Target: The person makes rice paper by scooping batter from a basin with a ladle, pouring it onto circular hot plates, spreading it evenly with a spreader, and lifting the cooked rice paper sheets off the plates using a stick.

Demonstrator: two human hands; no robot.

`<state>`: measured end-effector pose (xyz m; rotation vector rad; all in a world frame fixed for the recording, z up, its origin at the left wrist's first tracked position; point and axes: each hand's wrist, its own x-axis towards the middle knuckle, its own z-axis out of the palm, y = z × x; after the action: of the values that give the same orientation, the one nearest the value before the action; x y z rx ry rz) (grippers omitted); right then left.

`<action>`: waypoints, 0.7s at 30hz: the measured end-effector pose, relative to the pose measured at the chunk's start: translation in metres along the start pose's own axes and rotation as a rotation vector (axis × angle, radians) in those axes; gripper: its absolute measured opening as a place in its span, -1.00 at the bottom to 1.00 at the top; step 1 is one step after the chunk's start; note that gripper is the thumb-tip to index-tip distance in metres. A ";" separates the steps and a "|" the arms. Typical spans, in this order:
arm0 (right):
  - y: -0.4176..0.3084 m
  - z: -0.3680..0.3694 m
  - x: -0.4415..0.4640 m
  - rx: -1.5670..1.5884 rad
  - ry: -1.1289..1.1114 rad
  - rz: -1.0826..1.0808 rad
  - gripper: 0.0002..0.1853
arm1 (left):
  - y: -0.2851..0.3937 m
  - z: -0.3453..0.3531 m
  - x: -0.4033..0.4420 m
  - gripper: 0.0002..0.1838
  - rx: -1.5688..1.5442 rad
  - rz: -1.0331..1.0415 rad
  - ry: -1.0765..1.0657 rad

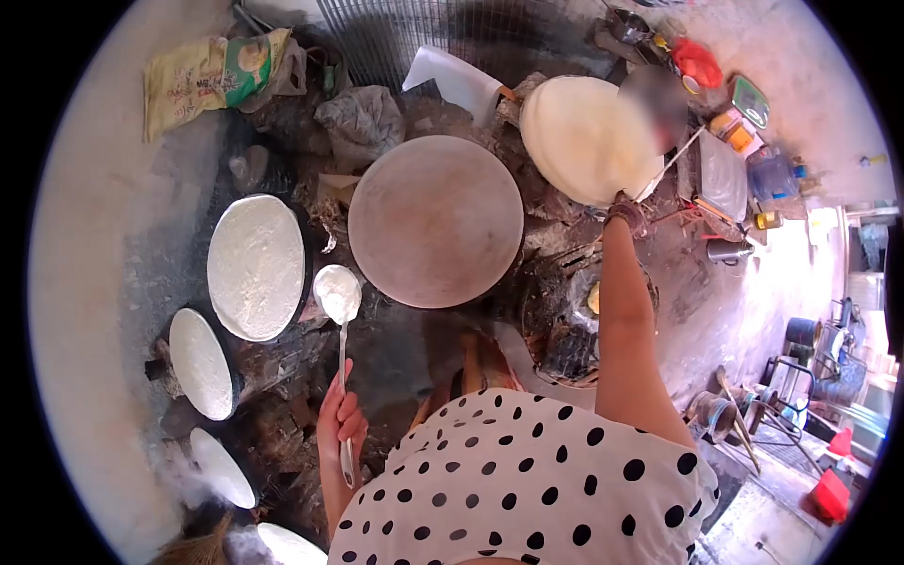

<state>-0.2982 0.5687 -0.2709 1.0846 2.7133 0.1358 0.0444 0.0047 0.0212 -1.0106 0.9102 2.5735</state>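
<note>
Dark, sooty ground (386, 353) lies by a pale wall (89, 245). On the left, four round pans full of white stuff run in a curved row: the top pan (256, 273), the second pan (201, 365), the third pan (221, 468) and the bottom pan (290, 546). One big, flat, round griddle (435, 222) sits in the middle. Near its lower left edge is a ladle (344, 341) with white stuff in its bowl. The person's left hand (343, 419) has its fingers wrapped around the handle. The right hand (625, 209) is at the low edge of some pale, flat rounds (574, 137), beside a thin stick (680, 153); its grip cannot be told.
</note>
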 end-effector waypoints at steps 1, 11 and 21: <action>-0.006 -0.015 -0.007 0.430 -0.082 0.268 -0.48 | -0.003 -0.004 -0.003 -0.53 0.004 0.008 -0.004; -0.056 -0.011 -0.174 1.027 0.045 -0.315 -0.56 | -0.075 -0.088 -0.146 -0.56 -0.363 0.215 -0.004; 0.070 0.022 -0.751 0.579 -1.399 -1.214 -0.78 | -0.371 -0.337 -0.407 -0.63 -1.157 0.685 0.075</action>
<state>0.2828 0.1012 -0.1565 -0.5076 1.5629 -1.1304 0.6785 0.0887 -0.0680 -1.1207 -0.4857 3.7353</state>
